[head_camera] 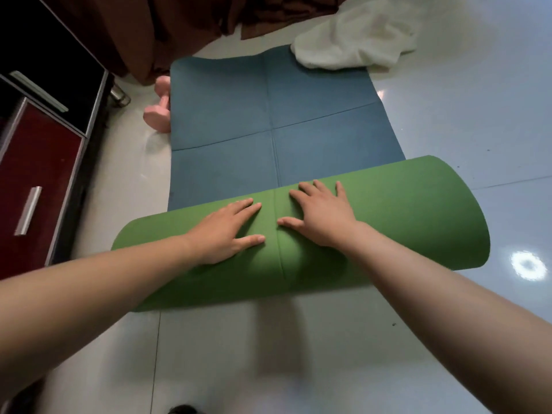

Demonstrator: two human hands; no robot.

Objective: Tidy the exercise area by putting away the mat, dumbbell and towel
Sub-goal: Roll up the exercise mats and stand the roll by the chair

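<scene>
While left hand (227, 231) and right hand (321, 215) press flat, fingers straight, on mat (268, 138) | step: rolling mat (about half unrolled) | next: clear towel (352, 37) off mat's far corner

Dim, cool light is recorded; a ring of glare is noted on the glossy floor (478, 121) right of the right hand (321, 215). A soft shadow is seen on the floor nearer than the left hand (222, 231). Straight lines are bent at the frame edges, and fine detail is softened throughout.
</scene>
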